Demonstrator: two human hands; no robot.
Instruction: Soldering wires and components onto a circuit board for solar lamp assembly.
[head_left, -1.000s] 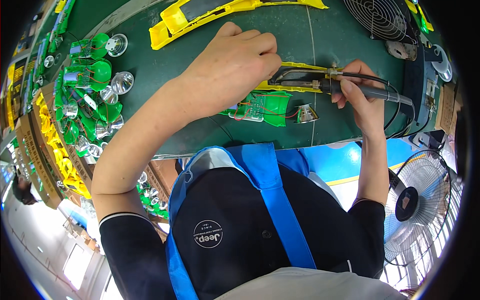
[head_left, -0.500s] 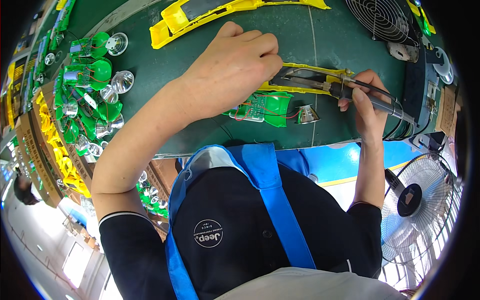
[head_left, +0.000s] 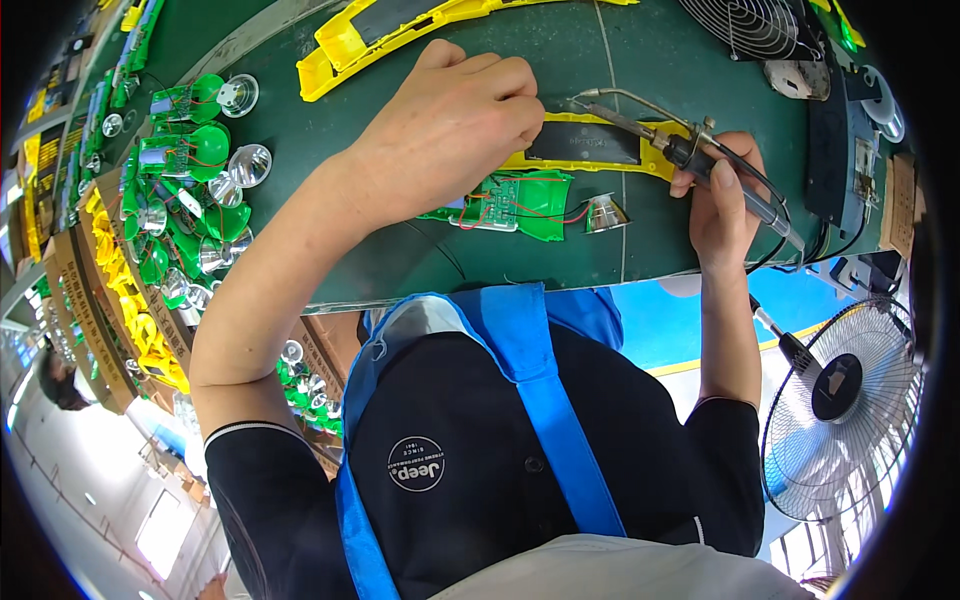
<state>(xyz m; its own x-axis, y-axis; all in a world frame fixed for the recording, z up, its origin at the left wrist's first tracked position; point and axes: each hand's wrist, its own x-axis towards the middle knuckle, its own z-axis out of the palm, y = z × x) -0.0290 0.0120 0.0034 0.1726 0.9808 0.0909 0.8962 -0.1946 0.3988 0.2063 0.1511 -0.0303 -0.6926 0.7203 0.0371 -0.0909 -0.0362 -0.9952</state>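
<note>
A soldering iron [head_left: 684, 154] with a thin bent metal feed tube lies in my right hand [head_left: 727, 208], its fingers wrapped round the handle. The iron's tip points left, at the far edge of a yellow plastic casing [head_left: 655, 162] with a dark inner panel. Over the left end of that casing, my left hand [head_left: 452, 128] is closed with its knuckles up. Its fingertips, and anything between them, are hidden. Just below the casing sits a green holder with a circuit board [head_left: 505, 205], joined by red and black wires to a silver reflector cup [head_left: 605, 214].
Another yellow casing [head_left: 345, 45] lies along the far side of the green table. Several green boards with reflectors [head_left: 195, 150] crowd the left. A round fan grille [head_left: 745, 22] and a dark box-shaped unit [head_left: 838, 150] stand at right. A standing fan [head_left: 840, 390] is behind them, nearer me.
The iron's tip has moved from over the casing's panel to its far edge, leaving the panel in sight. My left hand keeps its closed pose. The whole view has shifted slightly.
</note>
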